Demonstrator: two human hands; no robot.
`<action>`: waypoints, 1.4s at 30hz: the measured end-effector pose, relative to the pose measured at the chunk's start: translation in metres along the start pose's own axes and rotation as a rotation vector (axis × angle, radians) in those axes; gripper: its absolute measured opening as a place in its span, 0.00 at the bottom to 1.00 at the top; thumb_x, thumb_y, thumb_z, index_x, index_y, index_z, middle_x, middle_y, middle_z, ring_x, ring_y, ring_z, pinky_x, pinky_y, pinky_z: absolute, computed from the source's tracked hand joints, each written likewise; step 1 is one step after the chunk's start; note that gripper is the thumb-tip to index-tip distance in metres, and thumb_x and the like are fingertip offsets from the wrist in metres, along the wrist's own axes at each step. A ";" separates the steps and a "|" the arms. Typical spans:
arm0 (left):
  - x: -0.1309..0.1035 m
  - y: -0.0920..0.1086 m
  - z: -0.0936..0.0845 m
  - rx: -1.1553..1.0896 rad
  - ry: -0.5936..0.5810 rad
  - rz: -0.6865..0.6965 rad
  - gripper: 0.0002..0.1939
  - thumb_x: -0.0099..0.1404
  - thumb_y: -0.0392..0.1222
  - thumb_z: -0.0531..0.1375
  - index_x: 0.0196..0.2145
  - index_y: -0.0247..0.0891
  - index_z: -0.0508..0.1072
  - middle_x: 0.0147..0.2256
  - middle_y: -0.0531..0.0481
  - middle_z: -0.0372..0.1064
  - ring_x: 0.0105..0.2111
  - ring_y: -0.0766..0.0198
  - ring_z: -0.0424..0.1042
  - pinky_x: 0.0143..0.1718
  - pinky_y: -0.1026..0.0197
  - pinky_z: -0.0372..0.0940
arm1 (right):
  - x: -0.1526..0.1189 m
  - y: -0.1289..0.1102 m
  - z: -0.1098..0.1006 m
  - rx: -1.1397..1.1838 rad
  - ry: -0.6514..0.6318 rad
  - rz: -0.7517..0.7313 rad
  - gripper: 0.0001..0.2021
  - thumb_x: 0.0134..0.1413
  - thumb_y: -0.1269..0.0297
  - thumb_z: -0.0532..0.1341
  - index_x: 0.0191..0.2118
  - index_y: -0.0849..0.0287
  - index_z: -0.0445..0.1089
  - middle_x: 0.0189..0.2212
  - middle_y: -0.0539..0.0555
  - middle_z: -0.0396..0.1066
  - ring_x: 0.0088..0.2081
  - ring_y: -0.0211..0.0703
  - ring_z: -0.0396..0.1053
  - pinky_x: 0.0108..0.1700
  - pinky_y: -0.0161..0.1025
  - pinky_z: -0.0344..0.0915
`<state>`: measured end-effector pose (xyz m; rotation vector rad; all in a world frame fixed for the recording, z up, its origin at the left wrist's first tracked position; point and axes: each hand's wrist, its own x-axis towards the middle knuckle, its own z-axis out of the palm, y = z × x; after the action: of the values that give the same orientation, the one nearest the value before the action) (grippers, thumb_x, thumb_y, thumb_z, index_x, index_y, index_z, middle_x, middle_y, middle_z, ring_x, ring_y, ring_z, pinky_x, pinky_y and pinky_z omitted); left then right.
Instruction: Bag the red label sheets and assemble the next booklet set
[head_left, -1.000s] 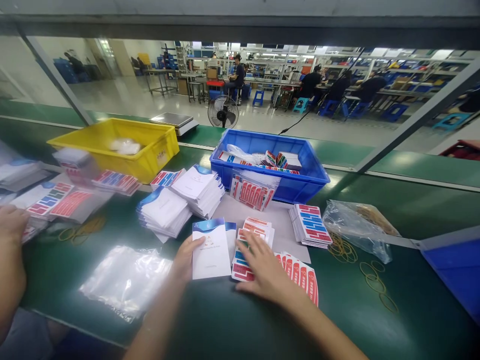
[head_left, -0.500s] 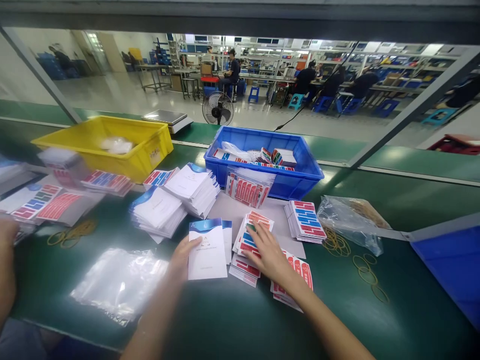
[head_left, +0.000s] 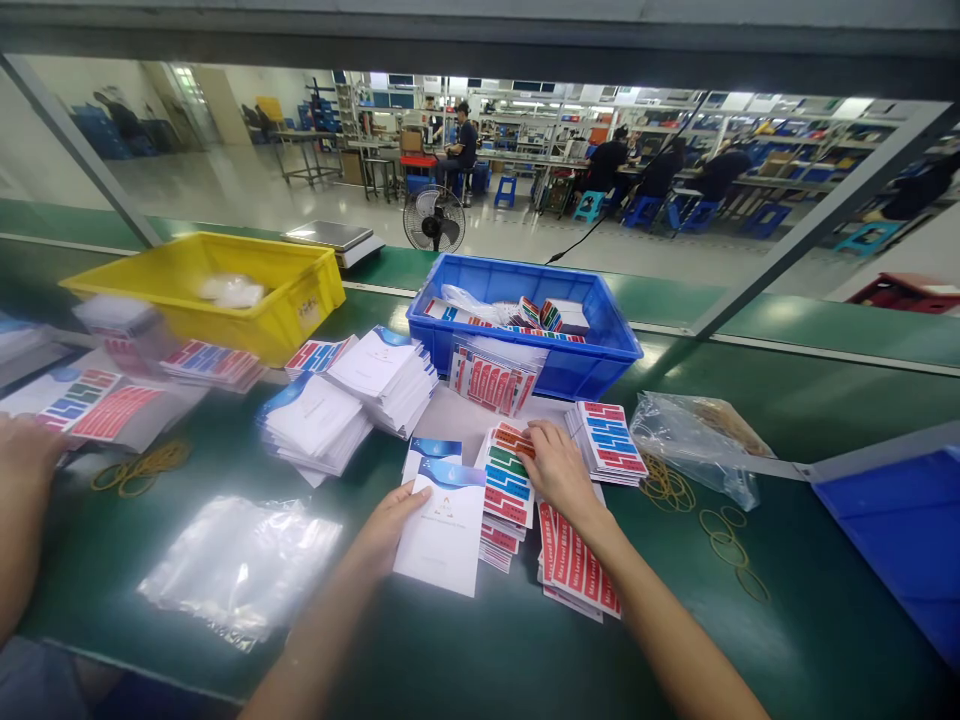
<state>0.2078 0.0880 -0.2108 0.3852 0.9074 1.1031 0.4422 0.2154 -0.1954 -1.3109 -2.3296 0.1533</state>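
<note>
My left hand (head_left: 396, 520) grips a white booklet with a blue top (head_left: 442, 530) by its left edge, thumb on the cover. Behind it lies another such booklet (head_left: 435, 450). Just right of them, my right hand (head_left: 553, 462) has its fingers bent over the top of a stack of multicoloured sticker sheets (head_left: 508, 480); whether a sheet is pinched is hidden. Red sticker sheets (head_left: 577, 565) lie under my right forearm. Another coloured sheet stack (head_left: 611, 440) stands to the right. Two piles of booklets (head_left: 311, 425) rest at the left.
A blue bin (head_left: 525, 280) and a yellow bin (head_left: 300, 300) stand behind. Clear plastic bags (head_left: 240, 565) lie at front left, rubber bands (head_left: 724, 535) at right. Another person's hand (head_left: 30, 450) touches sheets at far left. A blue container (head_left: 900, 540) is at far right.
My left hand has moved right and slightly nearer with the booklet, which now overlaps the sticker stack's edge. My right hand has shifted right and up, its fingers more bent.
</note>
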 end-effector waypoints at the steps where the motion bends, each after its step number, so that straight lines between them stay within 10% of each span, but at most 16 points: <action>1: 0.000 -0.002 0.000 -0.006 0.002 -0.005 0.16 0.61 0.42 0.62 0.44 0.30 0.69 0.41 0.36 0.73 0.39 0.52 0.75 0.40 0.55 0.70 | 0.000 0.001 -0.003 0.034 0.031 0.012 0.07 0.55 0.67 0.57 0.39 0.62 0.67 0.43 0.63 0.69 0.47 0.58 0.64 0.48 0.52 0.62; 7: 0.001 -0.008 0.005 -0.023 0.026 -0.031 0.21 0.63 0.49 0.59 0.48 0.30 0.69 0.47 0.35 0.70 0.46 0.49 0.71 0.46 0.53 0.67 | -0.006 -0.002 -0.057 0.322 0.277 0.212 0.09 0.61 0.57 0.52 0.38 0.57 0.61 0.32 0.55 0.71 0.34 0.45 0.70 0.35 0.42 0.67; 11: -0.005 -0.009 0.017 -0.094 -0.109 -0.071 0.26 0.65 0.56 0.54 0.50 0.31 0.68 0.46 0.36 0.70 0.46 0.49 0.71 0.45 0.52 0.67 | -0.024 -0.039 -0.082 0.803 0.002 0.262 0.09 0.58 0.56 0.56 0.36 0.56 0.61 0.26 0.50 0.69 0.27 0.40 0.70 0.28 0.36 0.66; 18: -0.010 -0.026 0.023 0.001 -0.155 -0.006 0.23 0.60 0.49 0.63 0.48 0.32 0.67 0.39 0.41 0.73 0.36 0.57 0.75 0.39 0.59 0.68 | -0.049 -0.093 -0.025 0.283 0.044 -0.135 0.03 0.60 0.68 0.55 0.36 0.58 0.64 0.32 0.53 0.70 0.37 0.46 0.66 0.42 0.46 0.59; 25: -0.012 -0.027 0.017 0.142 -0.167 -0.096 0.23 0.60 0.43 0.63 0.50 0.34 0.64 0.45 0.37 0.71 0.39 0.54 0.75 0.41 0.54 0.69 | -0.062 -0.040 -0.039 0.168 0.118 -0.152 0.14 0.56 0.60 0.60 0.46 0.56 0.62 0.46 0.58 0.68 0.50 0.50 0.63 0.51 0.49 0.60; 31: -0.014 -0.023 0.016 0.152 -0.152 -0.142 0.23 0.60 0.44 0.63 0.50 0.35 0.65 0.47 0.37 0.70 0.42 0.52 0.74 0.43 0.54 0.69 | -0.102 0.027 -0.061 -0.007 -0.323 -0.055 0.26 0.47 0.46 0.63 0.47 0.57 0.61 0.61 0.64 0.53 0.64 0.58 0.46 0.58 0.57 0.54; 42: -0.006 -0.028 0.013 0.204 -0.113 -0.164 0.24 0.60 0.44 0.63 0.51 0.35 0.63 0.48 0.36 0.69 0.42 0.52 0.73 0.44 0.53 0.69 | -0.135 0.025 -0.056 -0.003 -0.487 -0.007 0.17 0.53 0.50 0.59 0.41 0.59 0.62 0.62 0.66 0.51 0.64 0.55 0.46 0.59 0.54 0.55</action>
<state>0.2341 0.0726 -0.2195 0.5266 0.9368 0.8335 0.5457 0.1098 -0.1988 -1.3863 -2.7293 0.5179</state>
